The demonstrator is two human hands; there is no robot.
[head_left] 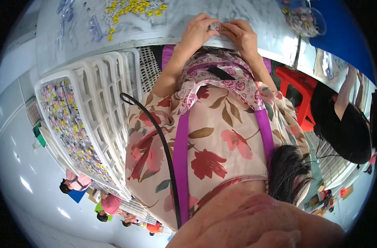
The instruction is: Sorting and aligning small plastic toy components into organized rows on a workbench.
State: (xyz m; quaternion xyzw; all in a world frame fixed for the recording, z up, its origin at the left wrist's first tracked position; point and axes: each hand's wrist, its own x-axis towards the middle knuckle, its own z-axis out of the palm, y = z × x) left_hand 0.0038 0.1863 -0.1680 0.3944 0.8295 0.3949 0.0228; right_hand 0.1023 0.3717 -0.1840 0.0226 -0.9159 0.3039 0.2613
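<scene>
Grey and pale, the work table [163, 25] is stretching across the top of the view, and both hands are resting at its near edge. On the table, a heap of small yellow and white pieces [132, 8] is lying well apart from the hands, toward the far left side, and some bluish clear parts [79, 20] are lying just beside that heap. At the far right, a round clear container [306, 20] with mixed small pieces inside is standing next to a blue surface [345, 37].

The left hand [196, 33] and the right hand [242, 35] are meeting over one small piece [216, 27], a little thing with a dark and light pattern. Both hands are half curled, and their fingertips are pinching this piece between them, just above the table edge. The piece is too small for telling more about it.

Beside the person's left, a white plastic crate [101, 95] is standing, and it is holding many small yellow, pink and dark pieces. A red stool [298, 87] is standing at the right, near another person in black clothes.
</scene>
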